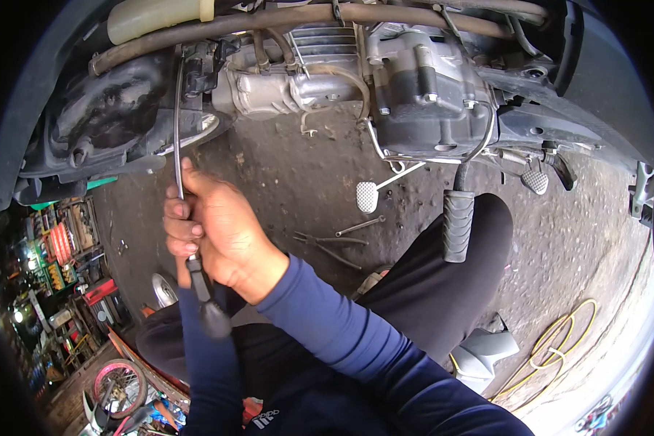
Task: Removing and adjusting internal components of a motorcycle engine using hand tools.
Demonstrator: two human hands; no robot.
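My right hand [229, 229] is closed around the steel shaft of a long screwdriver [179, 123] with a black handle, which points down toward my lap. The shaft's far end reaches up beside a black bracket [195, 76] at the edge of a dark plastic housing [109, 109] on a motorcycle. My left hand [184, 275] is mostly hidden behind the right one; only a strip of skin above its blue sleeve shows clearly, so its grip cannot be made out. Right of the housing sits the grey engine [436, 94] with its finned cylinder [327, 43].
A rubber-covered footrest [458, 225] hangs over my bent knee, with a metal pedal [367, 197] left of it. On the ground lie pliers [334, 251] and a wrench [361, 226]. A yellow cord [538, 356] and grey panel [483, 352] lie right; cluttered shelves [62, 276] stand left.
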